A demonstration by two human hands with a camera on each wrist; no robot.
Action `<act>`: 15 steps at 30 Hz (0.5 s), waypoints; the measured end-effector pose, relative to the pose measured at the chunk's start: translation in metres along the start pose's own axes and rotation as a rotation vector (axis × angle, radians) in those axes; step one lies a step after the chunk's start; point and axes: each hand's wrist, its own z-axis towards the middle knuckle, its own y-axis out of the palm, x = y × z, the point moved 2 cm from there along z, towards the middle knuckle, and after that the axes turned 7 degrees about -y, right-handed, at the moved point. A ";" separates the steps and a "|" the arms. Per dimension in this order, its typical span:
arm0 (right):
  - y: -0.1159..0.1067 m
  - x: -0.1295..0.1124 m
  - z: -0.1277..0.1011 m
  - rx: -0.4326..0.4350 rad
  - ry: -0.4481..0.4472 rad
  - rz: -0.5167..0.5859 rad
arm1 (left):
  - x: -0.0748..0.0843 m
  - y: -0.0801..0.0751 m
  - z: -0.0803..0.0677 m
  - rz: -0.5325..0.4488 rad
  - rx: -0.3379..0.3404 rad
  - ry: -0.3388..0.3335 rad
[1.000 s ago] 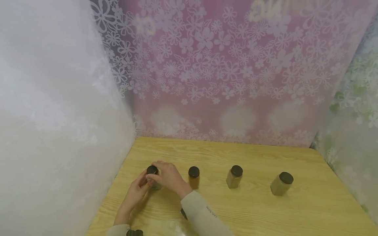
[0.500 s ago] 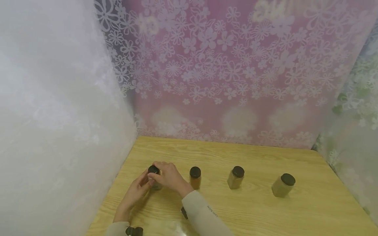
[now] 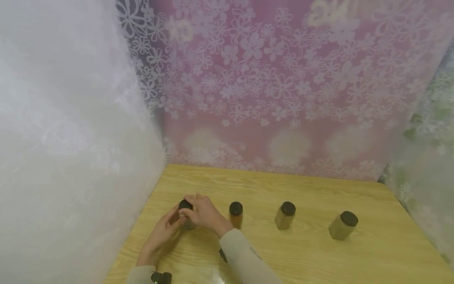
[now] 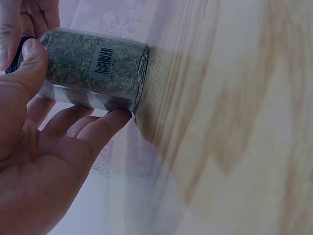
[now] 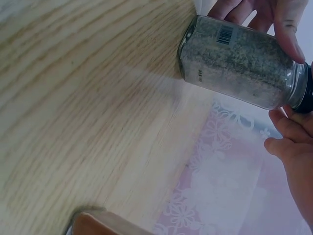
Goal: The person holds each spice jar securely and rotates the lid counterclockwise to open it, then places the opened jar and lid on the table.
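Note:
A glass jar of grey-green herbs (image 3: 186,221) with a black cap (image 3: 185,204) stands at the left end of a row on the wooden table (image 3: 305,256). My left hand (image 3: 169,225) holds the jar's body from the left. In the left wrist view its thumb (image 4: 30,61) presses on the barcoded jar (image 4: 93,68) and its fingers (image 4: 98,128) lie along the other side. My right hand (image 3: 199,211) covers the cap from the right and grips it. In the right wrist view the jar (image 5: 239,61) shows, with right fingers (image 5: 291,139) beside the cap (image 5: 307,94).
Three more black-capped jars stand in the row: an orange-brown one (image 3: 235,215), a tan one (image 3: 285,216) and an olive one (image 3: 342,225). A white curtain (image 3: 71,138) closes the left side, and a pink flowered sheet (image 3: 269,86) stands behind the table.
Both hands have stayed on the leftmost jar, with the right hand shifting only slightly over the cap. The head view has drifted a little.

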 end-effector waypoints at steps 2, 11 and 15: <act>-0.001 0.000 0.000 -0.009 -0.006 -0.004 | 0.000 -0.001 0.000 0.006 -0.010 0.011; -0.007 0.004 0.003 -0.076 0.036 0.063 | 0.002 -0.003 0.002 0.027 -0.029 0.033; -0.010 0.006 0.004 -0.109 0.021 0.065 | 0.000 -0.004 0.002 0.048 -0.031 0.016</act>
